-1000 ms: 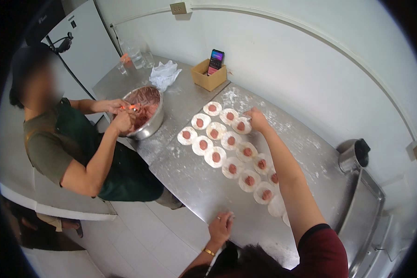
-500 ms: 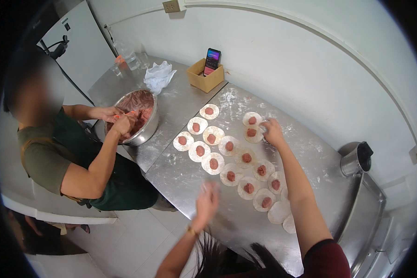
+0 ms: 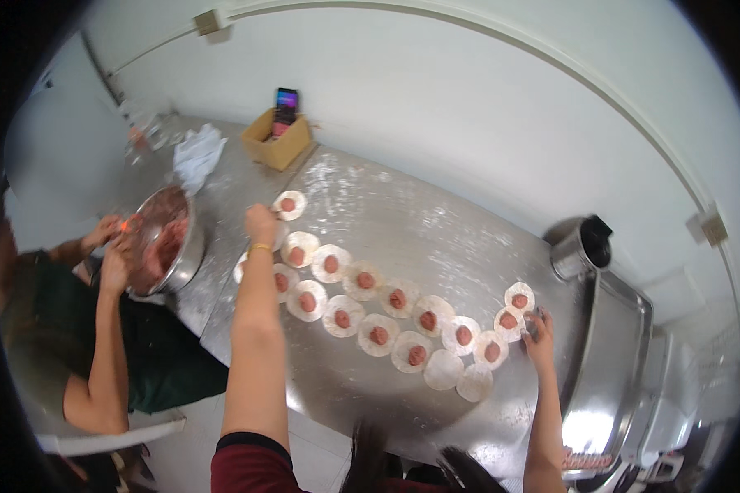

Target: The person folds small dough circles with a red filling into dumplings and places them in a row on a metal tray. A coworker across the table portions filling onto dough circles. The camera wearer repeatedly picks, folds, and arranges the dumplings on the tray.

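My left hand (image 3: 261,226) reaches to the far left of the rows, its fingers closed at the edge of a round dough wrapper (image 3: 300,197) topped with ground meat. Its wrist and fingers partly cover wrappers beside it. At the right end, my right hand (image 3: 540,333) has its fingers apart, next to a meat-topped wrapper (image 3: 508,312) that overlaps another one. Between my hands lie slanting rows of wrappers with balls of ground meat (image 3: 378,335). Two wrappers near me, including a bare wrapper (image 3: 444,370), carry no meat.
The steel table (image 3: 436,222) is dusted with flour. At left, a co-worker's hands (image 3: 117,255) are over a steel bowl of ground meat (image 3: 191,255). A cardboard box (image 3: 284,154) with a phone (image 3: 285,107), a white plastic bag (image 3: 197,156), a metal pot (image 3: 569,255) and a tray (image 3: 612,329) stand around.
The view has shifted to the right. My right hand and two meat-topped wrappers have moved from the far side to the rows' right end. My left hand has reached out to the far-left wrappers.
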